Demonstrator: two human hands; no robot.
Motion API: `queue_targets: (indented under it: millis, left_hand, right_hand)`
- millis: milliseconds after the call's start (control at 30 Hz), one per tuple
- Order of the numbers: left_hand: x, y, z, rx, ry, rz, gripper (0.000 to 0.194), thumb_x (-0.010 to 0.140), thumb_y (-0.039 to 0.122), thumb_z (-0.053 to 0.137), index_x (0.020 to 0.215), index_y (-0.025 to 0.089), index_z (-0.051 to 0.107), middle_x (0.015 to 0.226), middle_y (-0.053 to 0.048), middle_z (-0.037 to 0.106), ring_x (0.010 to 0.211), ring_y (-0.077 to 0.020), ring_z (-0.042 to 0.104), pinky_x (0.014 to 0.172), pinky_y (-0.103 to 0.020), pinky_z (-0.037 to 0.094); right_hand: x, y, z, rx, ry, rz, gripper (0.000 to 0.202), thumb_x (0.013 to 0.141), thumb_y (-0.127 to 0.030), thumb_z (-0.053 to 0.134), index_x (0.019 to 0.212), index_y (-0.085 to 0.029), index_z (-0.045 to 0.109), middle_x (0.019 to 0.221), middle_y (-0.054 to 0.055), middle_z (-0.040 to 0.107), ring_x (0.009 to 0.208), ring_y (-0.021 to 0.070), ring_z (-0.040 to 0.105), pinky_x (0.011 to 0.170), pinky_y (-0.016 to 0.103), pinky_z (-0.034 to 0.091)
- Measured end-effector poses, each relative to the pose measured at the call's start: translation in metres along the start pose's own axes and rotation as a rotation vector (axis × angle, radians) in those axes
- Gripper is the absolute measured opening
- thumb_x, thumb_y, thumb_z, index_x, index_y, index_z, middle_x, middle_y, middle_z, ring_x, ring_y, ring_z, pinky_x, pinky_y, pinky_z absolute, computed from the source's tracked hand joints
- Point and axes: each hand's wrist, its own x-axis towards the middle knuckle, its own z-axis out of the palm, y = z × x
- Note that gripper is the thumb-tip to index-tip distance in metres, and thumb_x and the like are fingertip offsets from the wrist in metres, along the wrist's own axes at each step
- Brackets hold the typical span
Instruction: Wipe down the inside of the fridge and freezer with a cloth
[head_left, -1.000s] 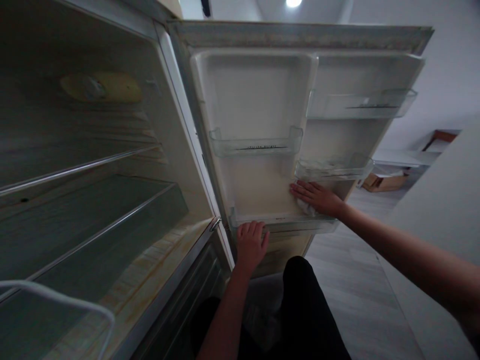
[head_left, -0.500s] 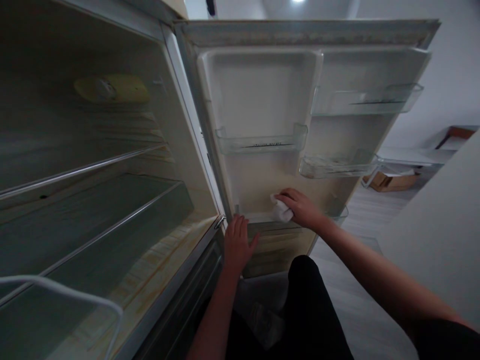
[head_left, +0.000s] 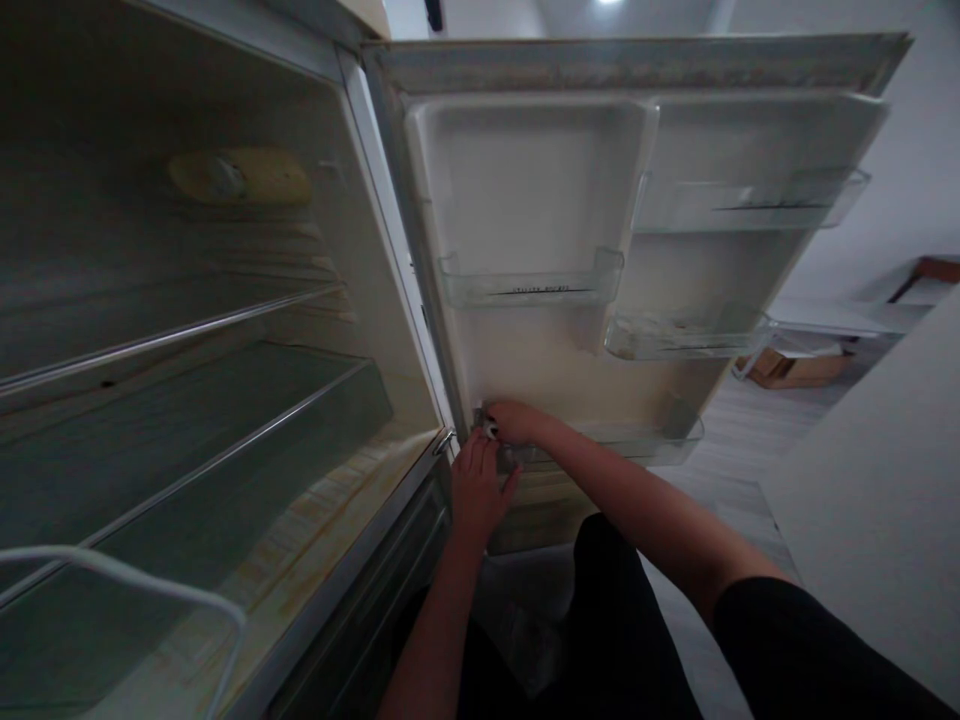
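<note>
My right hand (head_left: 516, 422) reaches into the hinge-side corner of the lower door shelf (head_left: 622, 445) on an opened fridge door. Its fingers are closed on a white cloth (head_left: 490, 430), of which only a small bit shows. Just below it, my left hand (head_left: 475, 478) rests at the shelf's end with its fingers stretched out and thumb apart. I see nothing held in it. The two hands are close together, and the corner behind them is hidden.
On the left is the stained fridge interior (head_left: 405, 330) with glass shelves (head_left: 322, 385) and a white cable (head_left: 150, 588) in front. Clear door racks (head_left: 536, 288) hang above my hands. A cardboard box (head_left: 799, 368) lies on the floor at right.
My right hand has moved left with the white cloth, from the door's inner panel into the shelf corner beside my left hand. My left hand has hardly moved.
</note>
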Motion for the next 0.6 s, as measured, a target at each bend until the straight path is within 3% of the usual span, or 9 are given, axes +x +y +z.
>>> queue_targets:
  millis: [100, 233, 367, 467, 600]
  left_hand:
    - [0.0, -0.001, 0.0, -0.017, -0.003, -0.003, 0.046, 0.094, 0.043, 0.064, 0.125, 0.011, 0.057, 0.126, -0.022, 0.067, 0.136, -0.0346, 0.053, 0.11, -0.048, 0.045]
    - [0.0, -0.001, -0.002, -0.027, -0.018, -0.019, 0.047, 0.094, 0.045, 0.063, 0.127, 0.012, 0.056, 0.128, -0.021, 0.066, 0.137, -0.0348, 0.052, 0.11, -0.048, 0.044]
    - [0.001, -0.003, -0.003, -0.023, -0.029, -0.011, 0.046, 0.095, 0.046, 0.061, 0.127, 0.014, 0.056, 0.128, -0.02, 0.066, 0.137, -0.0346, 0.052, 0.109, -0.048, 0.045]
    - [0.0, -0.005, -0.004, -0.009, -0.025, 0.003, 0.045, 0.095, 0.048, 0.061, 0.124, 0.013, 0.058, 0.126, -0.021, 0.067, 0.135, -0.0352, 0.054, 0.108, -0.049, 0.046]
    - [0.001, -0.005, -0.006, -0.002, -0.039, -0.003, 0.043, 0.094, 0.048, 0.063, 0.121, 0.014, 0.058, 0.122, -0.02, 0.068, 0.134, -0.0361, 0.055, 0.105, -0.05, 0.047]
  right_hand:
    - [0.005, 0.004, 0.005, -0.008, -0.077, -0.081, 0.032, 0.094, -0.018, 0.063, 0.122, -0.007, 0.071, 0.124, 0.019, 0.071, 0.112, 0.0268, 0.069, 0.089, 0.028, 0.051]
    - [0.011, 0.008, 0.011, -0.025, -0.089, -0.122, 0.029, 0.092, -0.015, 0.063, 0.117, -0.004, 0.073, 0.12, 0.02, 0.072, 0.106, 0.0265, 0.07, 0.085, 0.029, 0.05]
    - [0.006, 0.025, 0.014, 0.064, -0.108, -0.259, 0.028, 0.09, -0.012, 0.064, 0.116, -0.009, 0.075, 0.115, 0.012, 0.075, 0.097, 0.0203, 0.069, 0.083, 0.025, 0.048]
    - [-0.013, 0.05, 0.016, 0.065, -0.167, -0.235, 0.033, 0.086, -0.01, 0.068, 0.118, -0.01, 0.075, 0.114, 0.011, 0.076, 0.096, 0.0196, 0.069, 0.082, 0.024, 0.047]
    - [-0.06, 0.095, 0.014, 0.07, -0.237, -0.131, 0.028, 0.087, -0.014, 0.07, 0.114, -0.011, 0.077, 0.112, 0.012, 0.076, 0.097, 0.0198, 0.07, 0.082, 0.024, 0.047]
